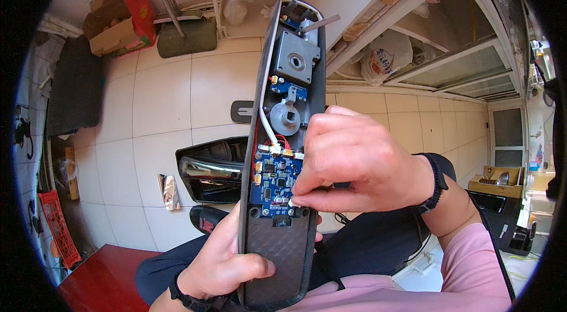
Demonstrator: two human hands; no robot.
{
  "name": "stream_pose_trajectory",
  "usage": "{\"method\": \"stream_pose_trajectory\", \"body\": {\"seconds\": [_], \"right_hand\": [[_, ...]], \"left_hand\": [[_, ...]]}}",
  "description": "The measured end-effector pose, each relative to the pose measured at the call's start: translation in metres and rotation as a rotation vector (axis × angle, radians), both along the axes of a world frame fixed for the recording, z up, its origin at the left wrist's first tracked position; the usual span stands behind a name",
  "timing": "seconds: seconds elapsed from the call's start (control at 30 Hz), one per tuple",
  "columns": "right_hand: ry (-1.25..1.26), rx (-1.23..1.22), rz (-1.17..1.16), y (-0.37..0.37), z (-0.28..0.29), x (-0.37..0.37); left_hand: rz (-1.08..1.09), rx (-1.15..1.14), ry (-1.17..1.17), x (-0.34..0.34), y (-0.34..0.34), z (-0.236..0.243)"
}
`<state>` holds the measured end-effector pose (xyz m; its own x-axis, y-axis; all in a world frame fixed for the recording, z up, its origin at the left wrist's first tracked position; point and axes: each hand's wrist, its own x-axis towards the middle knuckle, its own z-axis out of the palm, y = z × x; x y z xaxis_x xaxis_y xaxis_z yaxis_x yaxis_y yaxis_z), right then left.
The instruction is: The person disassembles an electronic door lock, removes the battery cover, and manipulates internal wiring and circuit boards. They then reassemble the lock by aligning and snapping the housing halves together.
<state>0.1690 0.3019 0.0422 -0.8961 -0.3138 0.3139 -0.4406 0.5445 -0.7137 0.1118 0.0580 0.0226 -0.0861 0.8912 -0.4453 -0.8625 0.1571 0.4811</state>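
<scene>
An opened smart door lock panel (pixel 277 268), long and black, stands tilted over my lap. Around its lower end, my left hand (pixel 227 265) is closed, thumb on the textured front. My right hand (pixel 357 164) pinches at the lower right edge of a blue circuit board (pixel 276 179); a tiny white bit shows at the fingertips, too small to name. White plugs and a white cable (pixel 266 114) meet the board's top edge. Higher up sit a round grey hub (pixel 284 119) and a dark square gear housing (pixel 295 58). A flat metal spindle (pixel 322 23) sticks out near the top.
On the tiled floor lie a black hollow casing (pixel 212 167) and a silvery packet (pixel 169 192). A dustpan (pixel 188 37) and a cardboard box (pixel 121 23) stand at the far left. A red tabletop (pixel 103 279) is near left; a wooden tray (pixel 502 179) is at right.
</scene>
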Motion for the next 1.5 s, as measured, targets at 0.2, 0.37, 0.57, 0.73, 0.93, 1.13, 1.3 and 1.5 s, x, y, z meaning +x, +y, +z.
{"method": "stream_pose_trajectory", "body": {"seconds": [0.2, 0.37, 0.57, 0.73, 0.93, 1.13, 1.3, 1.5], "right_hand": [[0.054, 0.036, 0.057, -0.001, 0.002, 0.002], [0.102, 0.073, 0.167, 0.003, 0.006, 0.005], [0.193, 0.161, 0.184, 0.007, 0.021, 0.011], [0.309, 0.234, 0.195, 0.005, 0.031, 0.018], [0.380, 0.232, 0.192, 0.002, 0.034, 0.024], [0.313, 0.286, 0.150, -0.002, 0.032, 0.023], [0.245, 0.252, 0.109, -0.004, 0.026, 0.019], [0.201, 0.218, 0.022, -0.011, 0.017, 0.015]], "left_hand": [[-0.079, 0.065, 0.038, 0.000, -0.003, -0.016], [-0.107, 0.094, 0.151, 0.006, -0.007, -0.025], [-0.062, 0.145, 0.373, 0.012, -0.015, -0.028], [-0.071, 0.154, 0.581, 0.014, -0.020, -0.022], [-0.112, 0.211, 0.804, 0.015, -0.021, -0.020], [-0.100, 0.177, 0.746, 0.016, -0.021, -0.020], [-0.086, 0.172, 0.637, 0.012, -0.015, -0.022], [-0.023, 0.156, 0.423, 0.015, -0.008, -0.025]]}}
